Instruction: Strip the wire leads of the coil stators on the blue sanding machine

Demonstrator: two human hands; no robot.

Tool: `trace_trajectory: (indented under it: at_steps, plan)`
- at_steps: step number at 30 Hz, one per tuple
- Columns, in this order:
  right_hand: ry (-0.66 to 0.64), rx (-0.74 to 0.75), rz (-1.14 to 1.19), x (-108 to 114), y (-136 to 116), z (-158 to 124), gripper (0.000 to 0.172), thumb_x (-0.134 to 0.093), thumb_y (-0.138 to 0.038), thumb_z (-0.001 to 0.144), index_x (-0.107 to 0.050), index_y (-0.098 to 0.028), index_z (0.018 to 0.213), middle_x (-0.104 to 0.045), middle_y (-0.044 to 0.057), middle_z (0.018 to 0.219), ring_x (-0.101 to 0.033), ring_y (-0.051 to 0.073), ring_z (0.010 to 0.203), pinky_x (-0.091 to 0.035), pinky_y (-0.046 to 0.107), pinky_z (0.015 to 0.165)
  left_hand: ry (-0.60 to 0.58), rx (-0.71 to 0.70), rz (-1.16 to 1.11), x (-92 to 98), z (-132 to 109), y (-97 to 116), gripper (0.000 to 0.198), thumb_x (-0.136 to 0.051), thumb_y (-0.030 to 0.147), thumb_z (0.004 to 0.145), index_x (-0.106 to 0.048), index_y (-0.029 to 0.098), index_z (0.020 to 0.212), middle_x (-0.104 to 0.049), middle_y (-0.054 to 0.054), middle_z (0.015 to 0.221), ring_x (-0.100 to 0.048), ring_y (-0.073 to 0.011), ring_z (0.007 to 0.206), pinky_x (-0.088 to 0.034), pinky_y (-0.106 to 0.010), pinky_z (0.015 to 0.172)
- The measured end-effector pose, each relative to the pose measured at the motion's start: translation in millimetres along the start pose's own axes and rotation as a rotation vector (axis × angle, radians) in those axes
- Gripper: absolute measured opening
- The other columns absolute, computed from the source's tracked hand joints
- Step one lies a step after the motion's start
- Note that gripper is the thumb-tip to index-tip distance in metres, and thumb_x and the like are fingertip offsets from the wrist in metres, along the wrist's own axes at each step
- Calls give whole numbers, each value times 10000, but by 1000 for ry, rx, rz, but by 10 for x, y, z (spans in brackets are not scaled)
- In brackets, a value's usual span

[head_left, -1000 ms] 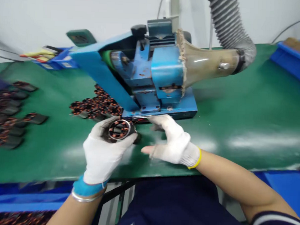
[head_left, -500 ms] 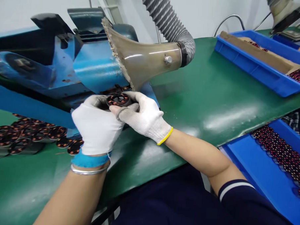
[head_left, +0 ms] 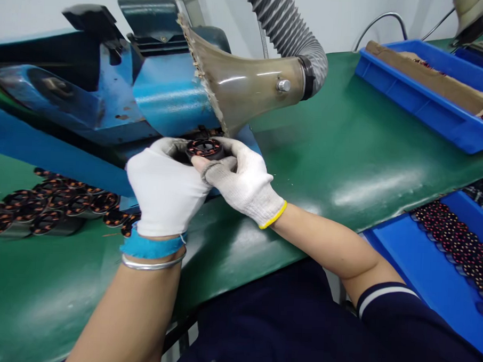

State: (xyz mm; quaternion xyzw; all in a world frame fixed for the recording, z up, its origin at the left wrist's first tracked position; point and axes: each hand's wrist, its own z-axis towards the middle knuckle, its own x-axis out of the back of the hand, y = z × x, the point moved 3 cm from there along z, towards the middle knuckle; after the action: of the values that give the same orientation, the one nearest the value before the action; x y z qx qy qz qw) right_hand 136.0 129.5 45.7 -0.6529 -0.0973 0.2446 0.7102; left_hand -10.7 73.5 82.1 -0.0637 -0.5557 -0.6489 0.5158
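Observation:
Both gloved hands hold one small round motor stator (head_left: 205, 148) with copper windings, just below the blue machine (head_left: 165, 100) and its translucent suction funnel (head_left: 245, 88). My left hand (head_left: 165, 188), in a white glove with a blue cuff, wraps round the stator from the left. My right hand (head_left: 241, 178), in a knit glove with a yellow hem, grips it from the right, fingers curled over its rim. The stator's open face points up.
Several more stators (head_left: 52, 207) lie in a group on the green bench (head_left: 347, 153) at the left. A grey ribbed hose (head_left: 288, 31) runs up from the funnel. Blue trays stand at the back right (head_left: 421, 98) and low right (head_left: 441, 264), holding parts.
My right hand has come onto the stator, and both hands have lifted it up close under the funnel. My head has turned right, so the machine now fills the left.

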Motion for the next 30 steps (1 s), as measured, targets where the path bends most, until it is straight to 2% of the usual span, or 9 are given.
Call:
trace_trajectory:
  at_steps: [3, 7, 11, 13, 17, 21, 25, 28, 30]
  plan:
    - [42, 34, 7, -6, 105, 4, 677, -1210, -423, 845, -842, -196, 1365, -942, 135, 1418, -921, 373, 1412, -784, 512, 1314, -19, 45, -50, 8, -31, 77, 582, -1027, 663, 760, -959, 173, 1066, -937, -90, 957, -893, -357, 950, -752, -522, 1002]
    - [41, 66, -27, 11, 241, 9, 789, -1218, -402, 817, -813, -215, 1468, -938, 140, 1488, -946, 363, 1359, -799, 503, 1278, -30, 27, -164, -8, -62, 77, 571, -1058, 614, 744, -955, 175, 1095, -959, -88, 1022, -904, -337, 999, -765, -463, 969]
    - [42, 55, -82, 10, 256, 24, 716, -1138, -460, 940, -808, -206, 1523, -955, 111, 1344, -957, 352, 1286, -818, 504, 1229, -31, 21, -170, -28, -40, 63, 522, -1030, 574, 783, -945, 171, 1104, -953, -79, 1009, -901, -327, 981, -759, -450, 946]
    - [45, 77, -97, 11, 243, 21, 684, -1102, -475, 978, -802, -188, 1521, -946, 131, 1410, -942, 355, 1356, -802, 495, 1264, -19, 29, -133, -38, -44, 60, 512, -1028, 567, 788, -927, 169, 1094, -942, -81, 994, -888, -326, 963, -755, -466, 955]
    - [-2, 237, -249, 63, 250, -38, 849, -1143, -564, 900, -799, -177, 1573, -896, 189, 1592, -890, 401, 1500, -740, 538, 1367, 62, 33, -171, -71, -189, -12, 565, -1062, 634, 759, -825, 207, 1043, -903, -63, 986, -857, -294, 926, -753, -456, 921]
    - [-142, 461, -443, 136, 264, -125, 957, -1160, -676, 830, -835, -185, 1585, -899, 207, 1569, -882, 430, 1479, -727, 565, 1373, 135, -61, -297, -133, -398, -164, 664, -1091, 670, 715, -717, 279, 1099, -865, -28, 1010, -862, -282, 928, -766, -447, 863]
    - [-121, 683, -533, 202, 190, -195, 797, -1107, -601, 949, -865, -177, 1579, -891, 230, 1563, -883, 432, 1452, -740, 564, 1361, 178, -121, -362, -169, -460, -297, 664, -1093, 602, 770, -629, 318, 1150, -825, -37, 1060, -867, -296, 971, -783, -468, 886]
    - [-137, 808, -527, 199, 144, -218, 603, -949, -513, 1107, -878, -141, 1577, -883, 233, 1545, -895, 407, 1432, -776, 538, 1287, 134, -159, -389, -168, -452, -335, 632, -1051, 510, 808, -683, 298, 1275, -861, -98, 1227, -892, -327, 1126, -801, -492, 1012]
    - [-161, 806, -483, 182, 148, -197, 431, -834, -477, 1175, -928, -172, 1464, -897, 209, 1503, -902, 378, 1406, -785, 518, 1246, 70, -152, -394, -164, -449, -338, 601, -985, 472, 859, -733, 295, 1375, -882, -121, 1336, -899, -342, 1223, -798, -510, 1094]
